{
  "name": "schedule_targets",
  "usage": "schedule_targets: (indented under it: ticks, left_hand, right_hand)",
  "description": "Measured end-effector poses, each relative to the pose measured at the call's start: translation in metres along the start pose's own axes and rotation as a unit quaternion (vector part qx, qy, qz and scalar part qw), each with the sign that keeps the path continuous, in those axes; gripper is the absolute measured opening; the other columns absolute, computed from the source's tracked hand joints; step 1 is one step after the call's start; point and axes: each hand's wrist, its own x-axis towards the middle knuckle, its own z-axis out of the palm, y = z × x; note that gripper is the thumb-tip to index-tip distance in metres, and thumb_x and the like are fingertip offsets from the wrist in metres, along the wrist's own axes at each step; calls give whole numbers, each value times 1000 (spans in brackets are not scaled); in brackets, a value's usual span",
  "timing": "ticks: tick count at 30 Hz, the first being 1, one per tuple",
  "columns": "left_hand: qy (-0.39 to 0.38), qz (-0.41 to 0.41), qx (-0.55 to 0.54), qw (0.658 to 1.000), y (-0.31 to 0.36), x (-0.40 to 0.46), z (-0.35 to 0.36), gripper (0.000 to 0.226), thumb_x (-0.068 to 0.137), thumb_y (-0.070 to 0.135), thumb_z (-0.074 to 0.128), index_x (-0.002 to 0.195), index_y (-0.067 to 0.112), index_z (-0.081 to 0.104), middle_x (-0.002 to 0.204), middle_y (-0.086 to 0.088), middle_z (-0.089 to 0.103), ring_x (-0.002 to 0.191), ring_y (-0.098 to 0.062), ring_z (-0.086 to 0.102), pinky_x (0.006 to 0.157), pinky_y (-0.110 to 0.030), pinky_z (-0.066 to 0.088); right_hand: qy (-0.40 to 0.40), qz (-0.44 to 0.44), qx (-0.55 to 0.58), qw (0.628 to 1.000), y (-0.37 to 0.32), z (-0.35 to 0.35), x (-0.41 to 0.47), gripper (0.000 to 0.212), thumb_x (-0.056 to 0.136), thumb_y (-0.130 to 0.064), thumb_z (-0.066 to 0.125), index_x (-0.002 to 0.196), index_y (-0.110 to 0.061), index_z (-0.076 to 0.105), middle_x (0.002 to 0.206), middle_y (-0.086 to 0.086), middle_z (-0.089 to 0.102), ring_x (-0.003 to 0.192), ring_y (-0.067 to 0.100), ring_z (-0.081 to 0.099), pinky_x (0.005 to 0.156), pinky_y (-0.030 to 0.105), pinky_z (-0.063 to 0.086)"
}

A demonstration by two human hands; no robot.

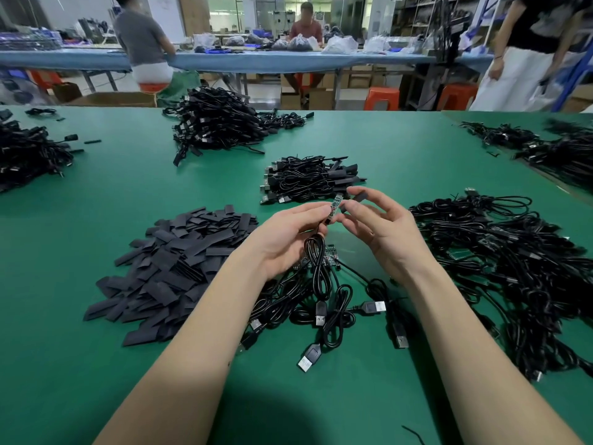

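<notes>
My left hand (285, 239) pinches a small green circuit board (334, 207) at the end of a black USB cable (319, 268), whose coil hangs down from the hand. My right hand (382, 226) pinches a flat black sleeve (357, 198) right beside the board's top end. Both hands hover above the green table (96, 194). Under them lie several loose USB cables (337, 309) with bare boards.
A heap of flat black sleeves (173, 268) lies to the left. A tidy bundle of cables (305, 179) sits just beyond my hands, with larger cable piles at the right (500, 261), far centre (218, 123) and far left (25, 152). People work at benches behind.
</notes>
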Motion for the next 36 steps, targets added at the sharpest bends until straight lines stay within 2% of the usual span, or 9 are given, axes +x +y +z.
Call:
schedule_targets:
  ticks: [5,12,17,22,31,36]
  left_hand:
    - [-3,-13,25,1000,2,-2,-1,15,93,6,64,106,6,69,81,-3,73,63,-6,57,60,-14,52]
    - [-16,-18,45,999,6,-5,0,20,87,8,68,106,6,70,81,-2,72,62,-5,57,58,-13,51]
    - [-26,-8,69,997,8,-7,-2,14,87,7,67,100,7,73,81,-2,72,62,-6,57,61,-14,51]
    - [-44,8,161,986,14,-10,-8,15,88,8,68,102,5,72,80,0,72,63,-4,58,65,-14,50]
    - [-73,34,205,975,19,-15,-14,12,89,3,65,100,4,70,77,-2,72,61,-4,58,61,-15,48]
    - [-132,53,195,970,21,-17,-14,25,81,12,71,100,11,56,79,-6,70,63,-9,55,62,-18,47]
  right_hand:
    - [32,-12,-1,999,-7,-2,0,30,72,-16,78,101,-10,73,93,4,77,81,13,73,72,17,57]
    - [33,-38,-16,999,-8,1,-1,27,69,-13,79,95,-8,75,90,7,78,83,13,73,78,19,57]
    - [33,-43,-24,998,-7,0,-1,27,66,-14,82,92,-9,77,92,11,78,86,15,74,80,22,58]
    - [4,-41,-38,998,-8,0,-3,16,68,-11,80,84,-15,81,93,10,78,87,16,74,80,23,58]
    - [-68,1,-73,995,-11,0,-7,16,71,-9,76,83,-18,82,92,8,78,86,13,74,79,21,57]
    - [-110,49,-75,990,-12,1,-9,15,73,-9,72,82,-18,81,89,7,78,79,14,74,74,19,57]
